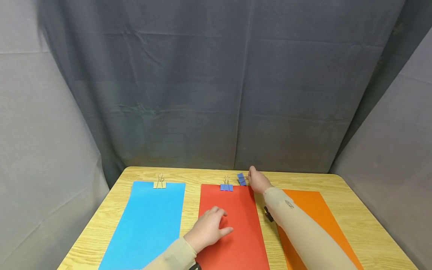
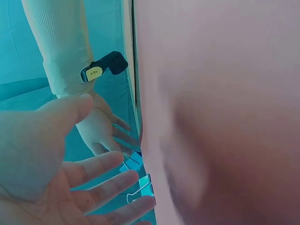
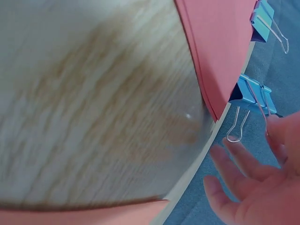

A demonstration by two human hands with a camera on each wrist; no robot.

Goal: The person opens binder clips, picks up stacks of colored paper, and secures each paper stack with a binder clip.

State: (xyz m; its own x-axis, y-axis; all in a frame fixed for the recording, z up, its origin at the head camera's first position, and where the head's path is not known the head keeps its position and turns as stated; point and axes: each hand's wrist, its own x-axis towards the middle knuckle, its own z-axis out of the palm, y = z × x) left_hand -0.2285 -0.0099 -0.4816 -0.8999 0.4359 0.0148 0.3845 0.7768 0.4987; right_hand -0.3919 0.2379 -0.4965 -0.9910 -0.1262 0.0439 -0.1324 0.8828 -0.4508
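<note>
At the far right corner of the red paper (image 1: 229,221), my right hand (image 1: 258,180) holds a blue binder clip (image 1: 241,179) by its wire handles. In the right wrist view the thumb lies against one handle of that binder clip (image 3: 252,96), and a fingertip meets the looped end of the other. The clip's body is tilted and overlaps the paper's corner. A second blue binder clip (image 1: 226,187) grips the paper's far edge, a little to the left. Over the red paper hovers my left hand (image 1: 208,228), its fingers loosely spread with nothing in them.
To the left lies blue paper (image 1: 152,213) with a yellow binder clip (image 1: 160,184) on its far edge. Orange paper (image 1: 310,204) lies to the right, partly under my right forearm. Grey cloth (image 1: 202,93) hangs behind the wooden table (image 1: 357,225).
</note>
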